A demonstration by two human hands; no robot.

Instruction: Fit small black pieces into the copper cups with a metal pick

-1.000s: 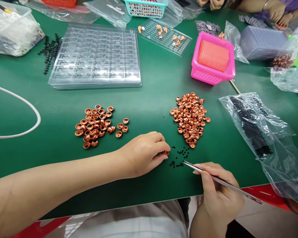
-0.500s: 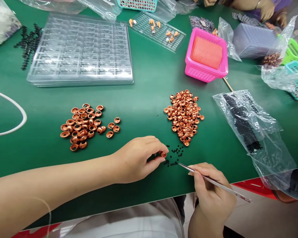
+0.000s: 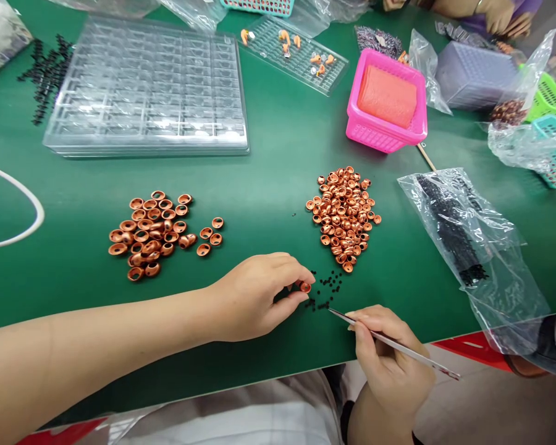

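Between thumb and fingertips, my left hand point(image 3: 264, 296) pinches a copper-coloured cup-shaped piece point(image 3: 304, 287) just above the table. My right hand point(image 3: 391, 358) grips metal tweezers point(image 3: 398, 345), their tips pointing left at the edge of a scatter of tiny black pieces point(image 3: 328, 287). Whether the tips hold one of those pieces is too small to tell. Beyond them lies a dense pile of small copper cups point(image 3: 343, 213). Farther left rests a looser group of copper cups with holes point(image 3: 151, 235), several more sitting a little apart on its right.
Stacked clear compartment trays point(image 3: 148, 86) stand at the back left, beside black twisted strips point(image 3: 49, 74). A pink basket point(image 3: 384, 133) holds a red foam roll. On the right lies a plastic bag of black strips point(image 3: 449, 228). Another person's hands point(image 3: 503, 18) are at the far right.
My right hand and the tweezers have shifted slightly left, bringing the tips closer to the lower black pieces. My left hand still holds the copper cup in nearly the same place.
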